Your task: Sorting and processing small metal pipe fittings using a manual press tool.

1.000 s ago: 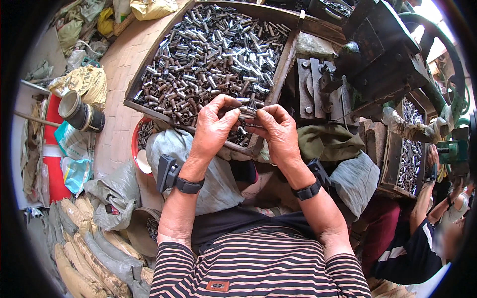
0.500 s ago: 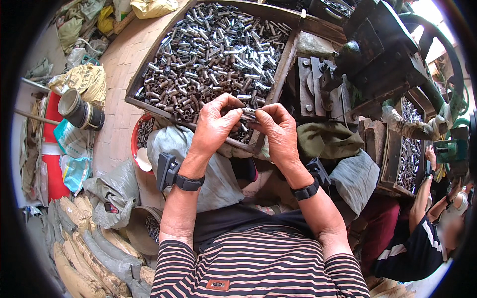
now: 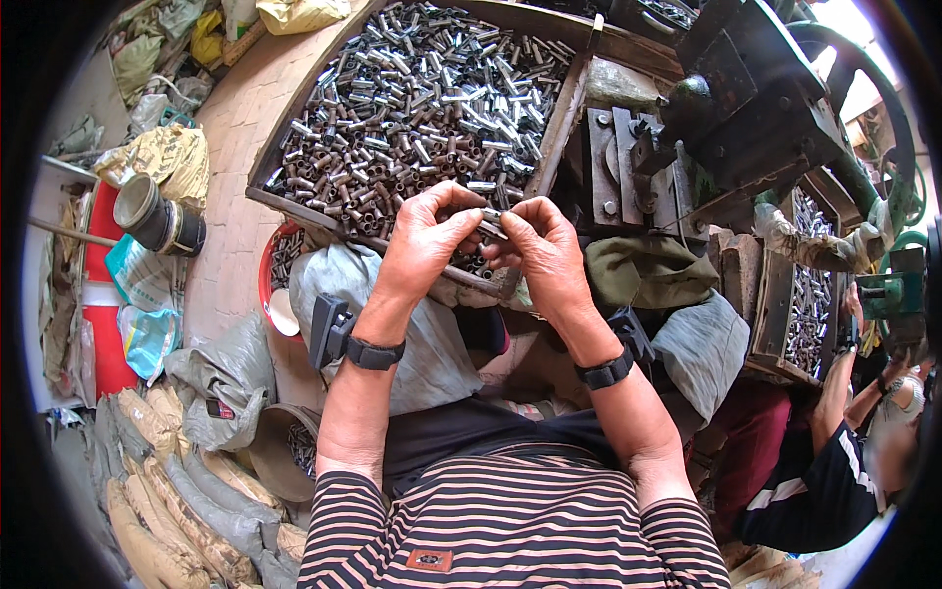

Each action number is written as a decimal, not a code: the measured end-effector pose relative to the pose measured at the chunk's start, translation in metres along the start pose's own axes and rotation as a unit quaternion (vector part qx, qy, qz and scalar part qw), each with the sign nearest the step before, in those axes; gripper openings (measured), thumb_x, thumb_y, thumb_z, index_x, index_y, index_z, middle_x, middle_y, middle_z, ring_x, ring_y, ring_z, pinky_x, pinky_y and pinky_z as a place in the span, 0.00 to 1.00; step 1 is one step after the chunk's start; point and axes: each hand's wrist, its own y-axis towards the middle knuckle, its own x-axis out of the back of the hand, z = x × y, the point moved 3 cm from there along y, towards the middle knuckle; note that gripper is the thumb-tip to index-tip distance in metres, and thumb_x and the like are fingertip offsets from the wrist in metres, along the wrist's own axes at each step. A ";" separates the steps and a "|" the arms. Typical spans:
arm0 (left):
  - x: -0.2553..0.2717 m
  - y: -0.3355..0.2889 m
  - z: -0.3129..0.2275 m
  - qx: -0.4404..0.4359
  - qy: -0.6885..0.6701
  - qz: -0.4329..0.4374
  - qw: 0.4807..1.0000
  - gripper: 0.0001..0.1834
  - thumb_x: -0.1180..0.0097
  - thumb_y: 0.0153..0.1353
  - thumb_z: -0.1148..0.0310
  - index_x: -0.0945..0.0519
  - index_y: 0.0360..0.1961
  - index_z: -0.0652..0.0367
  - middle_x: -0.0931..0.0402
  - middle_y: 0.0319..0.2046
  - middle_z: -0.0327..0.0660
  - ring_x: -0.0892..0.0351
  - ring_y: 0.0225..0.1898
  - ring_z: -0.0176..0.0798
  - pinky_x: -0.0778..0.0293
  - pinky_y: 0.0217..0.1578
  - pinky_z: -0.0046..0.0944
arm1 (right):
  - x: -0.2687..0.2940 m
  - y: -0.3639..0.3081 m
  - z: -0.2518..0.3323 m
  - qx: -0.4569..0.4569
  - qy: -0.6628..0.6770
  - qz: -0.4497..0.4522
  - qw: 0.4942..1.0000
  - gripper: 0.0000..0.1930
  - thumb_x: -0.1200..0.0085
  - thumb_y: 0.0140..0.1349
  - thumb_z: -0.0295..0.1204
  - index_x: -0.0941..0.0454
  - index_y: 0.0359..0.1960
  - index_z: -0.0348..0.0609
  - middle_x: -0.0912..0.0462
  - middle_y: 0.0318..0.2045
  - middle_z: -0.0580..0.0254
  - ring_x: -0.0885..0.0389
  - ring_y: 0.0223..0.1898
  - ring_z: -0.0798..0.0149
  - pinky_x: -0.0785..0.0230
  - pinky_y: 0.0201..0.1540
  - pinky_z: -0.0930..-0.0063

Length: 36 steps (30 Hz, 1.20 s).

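My left hand [image 3: 424, 240] and my right hand [image 3: 545, 250] meet fingertip to fingertip over the near edge of a wooden tray [image 3: 557, 137]. Together they pinch a few short metal tubes [image 3: 493, 224] held side by side. The tray is heaped with several similar grey and silver metal tubes [image 3: 412, 108]. Both wrists wear black bands; a small black device [image 3: 329, 332] is strapped to the left one.
A dark iron press machine [image 3: 746, 108] stands right of the tray. Another person [image 3: 834, 432] sits at the right near a second tray of tubes [image 3: 810, 294]. A red basin [image 3: 280, 285], a tin can [image 3: 157, 216] and filled sacks [image 3: 167, 491] lie at the left.
Both hands have stayed at the tray's near edge; the fingers have shifted slightly around the small tubes they hold.
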 end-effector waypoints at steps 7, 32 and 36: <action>-0.002 0.001 0.003 0.002 -0.036 -0.002 0.999 0.05 0.44 0.61 0.73 0.22 0.37 0.62 0.24 0.26 0.32 0.26 0.27 0.21 0.27 0.28 0.23 | -0.003 -0.001 -0.005 -0.065 0.103 -0.029 0.992 0.07 0.50 0.66 0.30 0.33 0.38 0.41 0.24 0.30 0.62 0.21 0.22 0.69 0.27 0.22 0.80; -0.002 -0.006 0.013 0.046 -0.255 0.079 0.963 0.10 0.46 0.64 0.70 0.25 0.45 0.60 0.24 0.30 0.33 0.23 0.29 0.26 0.24 0.30 0.28 | -0.008 -0.003 -0.004 -0.061 0.134 0.025 0.989 0.09 0.49 0.66 0.35 0.32 0.34 0.46 0.32 0.19 0.72 0.38 0.14 0.79 0.45 0.16 0.85; -0.005 -0.010 0.011 0.051 -0.271 0.075 0.958 0.10 0.46 0.64 0.70 0.25 0.45 0.60 0.24 0.30 0.34 0.24 0.30 0.26 0.25 0.29 0.28 | -0.010 -0.005 -0.002 -0.051 0.135 0.037 0.989 0.08 0.47 0.66 0.33 0.32 0.33 0.46 0.33 0.18 0.73 0.38 0.14 0.80 0.46 0.16 0.86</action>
